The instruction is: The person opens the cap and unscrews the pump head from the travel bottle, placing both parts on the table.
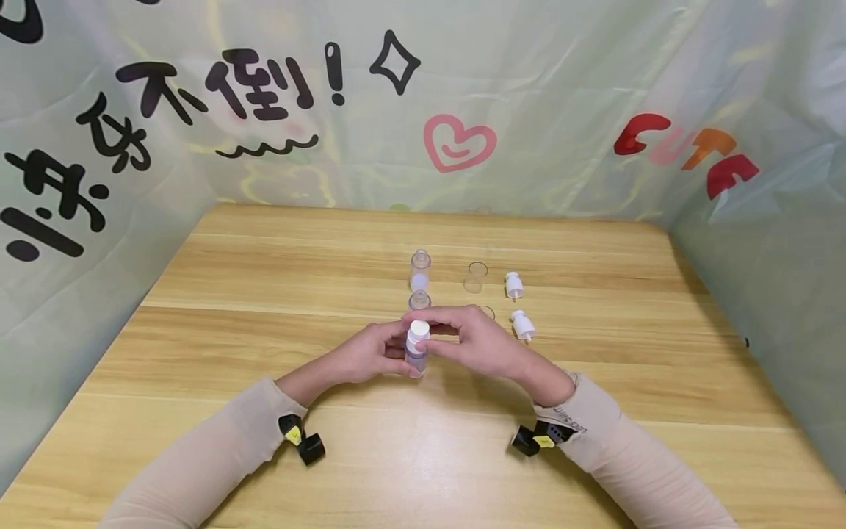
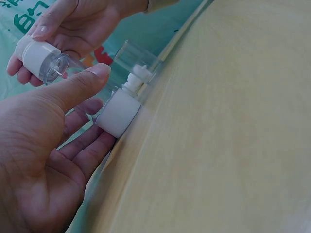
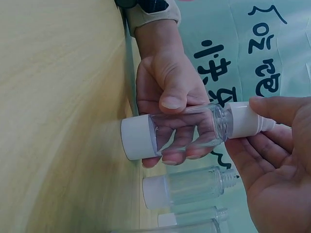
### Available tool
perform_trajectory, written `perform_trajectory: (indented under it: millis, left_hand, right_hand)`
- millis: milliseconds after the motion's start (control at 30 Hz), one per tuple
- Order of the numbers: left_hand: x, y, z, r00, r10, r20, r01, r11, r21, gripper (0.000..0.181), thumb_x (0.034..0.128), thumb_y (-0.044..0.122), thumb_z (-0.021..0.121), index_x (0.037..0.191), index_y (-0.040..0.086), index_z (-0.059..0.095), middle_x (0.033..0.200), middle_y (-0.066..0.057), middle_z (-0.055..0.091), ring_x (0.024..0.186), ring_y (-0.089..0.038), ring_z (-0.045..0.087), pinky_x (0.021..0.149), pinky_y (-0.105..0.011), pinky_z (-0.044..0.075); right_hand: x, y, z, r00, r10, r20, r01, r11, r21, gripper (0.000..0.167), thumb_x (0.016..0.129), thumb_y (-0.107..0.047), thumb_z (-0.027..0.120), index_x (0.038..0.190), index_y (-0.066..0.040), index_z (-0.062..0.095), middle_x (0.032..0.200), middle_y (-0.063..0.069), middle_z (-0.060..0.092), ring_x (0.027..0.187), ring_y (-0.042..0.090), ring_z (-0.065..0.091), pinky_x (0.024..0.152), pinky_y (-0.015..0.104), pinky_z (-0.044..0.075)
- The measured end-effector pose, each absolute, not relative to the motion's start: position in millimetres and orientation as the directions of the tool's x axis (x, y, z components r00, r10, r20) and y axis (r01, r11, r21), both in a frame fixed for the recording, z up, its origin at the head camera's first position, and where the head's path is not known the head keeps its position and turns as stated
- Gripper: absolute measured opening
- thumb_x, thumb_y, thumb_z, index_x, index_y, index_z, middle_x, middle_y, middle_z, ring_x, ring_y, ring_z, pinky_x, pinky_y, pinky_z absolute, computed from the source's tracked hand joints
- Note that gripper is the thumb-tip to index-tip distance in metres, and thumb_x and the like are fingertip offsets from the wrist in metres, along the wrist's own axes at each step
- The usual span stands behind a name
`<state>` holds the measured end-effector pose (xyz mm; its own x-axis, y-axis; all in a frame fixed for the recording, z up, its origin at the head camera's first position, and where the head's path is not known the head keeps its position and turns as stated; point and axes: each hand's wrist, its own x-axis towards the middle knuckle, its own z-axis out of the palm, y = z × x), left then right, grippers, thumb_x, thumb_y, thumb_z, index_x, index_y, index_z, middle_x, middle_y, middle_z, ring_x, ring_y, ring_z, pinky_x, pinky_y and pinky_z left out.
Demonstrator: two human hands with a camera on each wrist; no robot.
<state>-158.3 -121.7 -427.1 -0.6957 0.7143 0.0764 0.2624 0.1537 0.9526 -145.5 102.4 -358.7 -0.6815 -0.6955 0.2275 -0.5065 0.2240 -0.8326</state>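
A clear bottle (image 3: 187, 131) with a white base (image 3: 138, 137) is held upright just above or on the table by my left hand (image 1: 363, 354), its thumb and fingers on either side of the body. At the bottle's mouth is a white pump head (image 3: 244, 119), which my right hand (image 1: 479, 342) pinches between thumb and fingers. The pump's collar meets the clear neck in the right wrist view; how far it is screwed on cannot be told. Fingers of the left hand (image 2: 63, 141) partly hide the bottle in the left wrist view.
Behind the hands, two more clear bottles (image 1: 420, 268) stand in a line. To their right are clear caps (image 1: 473, 283), hard to make out, and two white pump heads (image 1: 514, 285) lying on the wooden table (image 1: 297, 257). A printed cloth (image 1: 542, 88) walls the back and sides.
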Motion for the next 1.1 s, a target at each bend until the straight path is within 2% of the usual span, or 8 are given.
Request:
perform_trajectory:
  millis: [200,300,367,533,700,900,1100]
  left_hand:
    - [-159,-122,-426,-0.696,0.714,0.072,0.261,0.159,0.952,0.063,0.0837,0.008,0.078,0.138,-0.001,0.048,0.126,-0.015,0.062,0.114,-0.024,0.061,0.093,-0.029,0.052]
    - [-159,-122,-426,-0.696,0.715,0.069,0.262,0.164,0.951,0.068,0.0836,0.007,0.078,0.142,0.000,0.045,0.126,-0.018,0.061,0.114,-0.026,0.061,0.093,-0.029,0.052]
    - [-159,-122,-426,-0.697,0.714,0.068,0.266,0.169,0.949,0.064,0.0835,0.007,0.078,0.140,-0.001,0.047,0.124,-0.018,0.062,0.113,-0.027,0.061,0.092,-0.029,0.052]
    - [-158,-121,-426,-0.702,0.708,0.070,0.270,0.174,0.947,0.045,0.0835,0.006,0.078,0.123,-0.001,0.056,0.119,-0.017,0.063,0.111,-0.029,0.062,0.092,-0.029,0.053]
    - [-158,-122,-426,-0.702,0.708,0.077,0.271,0.166,0.948,0.041,0.0831,0.007,0.078,0.118,0.001,0.058,0.116,-0.015,0.064,0.111,-0.028,0.062,0.092,-0.029,0.052]
    - [-157,-122,-424,-0.707,0.704,0.076,0.296,0.196,0.935,0.040,0.0830,0.010,0.079,0.118,0.005,0.060,0.114,-0.010,0.065,0.108,-0.024,0.063,0.093,-0.028,0.052]
    - [-157,-122,-423,-0.713,0.698,0.070,0.309,0.223,0.924,0.038,0.0830,0.012,0.079,0.116,0.006,0.061,0.112,-0.008,0.066,0.107,-0.022,0.063,0.092,-0.027,0.052]
  right_hand:
    - [-148,104,-356,-0.663,-0.712,0.231,-0.520,0.217,-0.826,0.037,0.093,-0.013,0.069,0.129,-0.005,0.063,0.126,0.004,0.065,0.115,0.014,0.060,0.096,0.033,0.051]
    - [-151,106,-352,-0.648,-0.718,0.254,-0.521,0.174,-0.836,0.038,0.093,-0.007,0.068,0.129,-0.001,0.061,0.124,0.008,0.065,0.113,0.017,0.062,0.095,0.033,0.052]
    - [-152,108,-349,-0.653,-0.710,0.263,-0.508,0.153,-0.848,0.038,0.092,-0.005,0.068,0.129,0.001,0.061,0.124,0.009,0.065,0.112,0.017,0.062,0.094,0.033,0.052]
    - [-154,109,-344,-0.688,-0.677,0.261,-0.460,0.128,-0.879,0.037,0.092,-0.003,0.067,0.128,0.000,0.062,0.124,0.008,0.065,0.112,0.019,0.063,0.094,0.033,0.053]
    - [-153,110,-344,-0.719,-0.640,0.272,-0.437,0.112,-0.892,0.035,0.093,-0.003,0.067,0.127,-0.001,0.062,0.121,0.011,0.066,0.109,0.020,0.064,0.091,0.034,0.054]
    - [-153,112,-344,-0.750,-0.601,0.277,-0.412,0.096,-0.906,0.036,0.093,-0.001,0.065,0.128,0.005,0.059,0.121,0.021,0.064,0.107,0.021,0.064,0.090,0.033,0.055]
    - [-150,116,-342,-0.792,-0.551,0.262,-0.374,0.098,-0.922,0.037,0.092,0.000,0.066,0.129,0.002,0.060,0.121,0.015,0.065,0.107,0.022,0.064,0.089,0.035,0.055]
